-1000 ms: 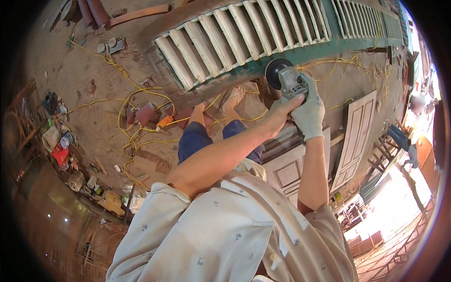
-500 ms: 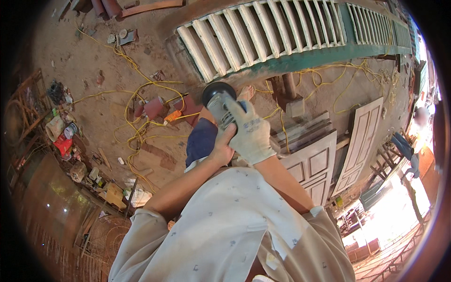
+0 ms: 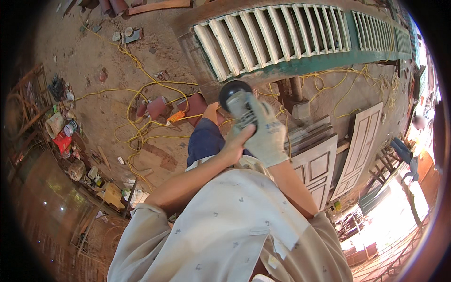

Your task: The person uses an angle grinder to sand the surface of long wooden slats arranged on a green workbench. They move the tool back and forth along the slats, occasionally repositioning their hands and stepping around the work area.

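Observation:
My gloved right hand (image 3: 268, 140) is wrapped round the grey body of an angle grinder (image 3: 243, 105) with a round black head. My bare left hand (image 3: 236, 146) grips the tool's rear end, its thumb lying along it beside the glove. The grinder's head is at the near left corner of a long louvred shutter (image 3: 286, 65), which has a green and brown frame and pale slats. Whether the disc touches the wood cannot be made out.
Yellow cord (image 3: 136, 101) lies tangled on the dirt floor, with an orange connector (image 3: 176, 117) near reddish-brown sheets (image 3: 156, 107). Panelled doors (image 3: 361, 143) and stacked boards (image 3: 307, 135) are at the right. Clutter (image 3: 63, 136) lines the left side. A person (image 3: 418, 123) is at the far right.
The grinder and both hands have shifted slightly right in the picture. The view has moved too, and the tool's head stays by the same shutter corner. Both grips are kept.

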`<state>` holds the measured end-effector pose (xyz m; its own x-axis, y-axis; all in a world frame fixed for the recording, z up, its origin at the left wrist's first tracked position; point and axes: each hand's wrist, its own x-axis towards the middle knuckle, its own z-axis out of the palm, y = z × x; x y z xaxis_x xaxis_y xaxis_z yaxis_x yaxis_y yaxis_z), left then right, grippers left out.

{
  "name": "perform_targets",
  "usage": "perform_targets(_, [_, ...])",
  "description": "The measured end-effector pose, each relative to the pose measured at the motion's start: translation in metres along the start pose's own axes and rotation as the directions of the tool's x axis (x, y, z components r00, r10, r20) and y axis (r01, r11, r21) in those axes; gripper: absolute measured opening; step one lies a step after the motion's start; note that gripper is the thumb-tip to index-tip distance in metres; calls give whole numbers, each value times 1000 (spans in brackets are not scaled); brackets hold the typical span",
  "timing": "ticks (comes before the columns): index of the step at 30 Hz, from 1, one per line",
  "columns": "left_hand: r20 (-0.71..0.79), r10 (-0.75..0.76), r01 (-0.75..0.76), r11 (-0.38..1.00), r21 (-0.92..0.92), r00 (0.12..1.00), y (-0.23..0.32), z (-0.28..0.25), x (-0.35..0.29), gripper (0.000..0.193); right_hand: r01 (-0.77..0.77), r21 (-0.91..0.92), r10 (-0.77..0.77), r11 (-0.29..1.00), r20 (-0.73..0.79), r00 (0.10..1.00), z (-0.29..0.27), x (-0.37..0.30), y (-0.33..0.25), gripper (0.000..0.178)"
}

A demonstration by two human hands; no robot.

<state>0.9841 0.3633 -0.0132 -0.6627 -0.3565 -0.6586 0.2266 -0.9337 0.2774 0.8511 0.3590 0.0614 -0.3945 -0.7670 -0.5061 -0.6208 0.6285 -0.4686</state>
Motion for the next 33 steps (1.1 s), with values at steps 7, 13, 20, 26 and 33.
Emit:
perform_targets(7, [8,-28,29,987,-155,1000,31,-41,-25,54,67,50,-70,996,58,996,34,4,-36,77])
perform_targets(13, [18,-11,12,996,-91,1000,14,-41,-14,60,88,-13,-88,996,-2,996,31,5,-23,78])
perform_targets(20, [35,-42,45,995,-88,998,1,-24,-1,61,89,-12,-89,996,30,996,13,10,-5,81])
perform_targets(26, [13,-52,53,993,-109,999,-10,5,21,51,71,-52,-70,996,20,997,-13,21,16,81])
perform_targets(33, [26,-27,30,992,-125,999,-22,30,42,51,47,-73,-47,996,2,999,-29,28,37,80])
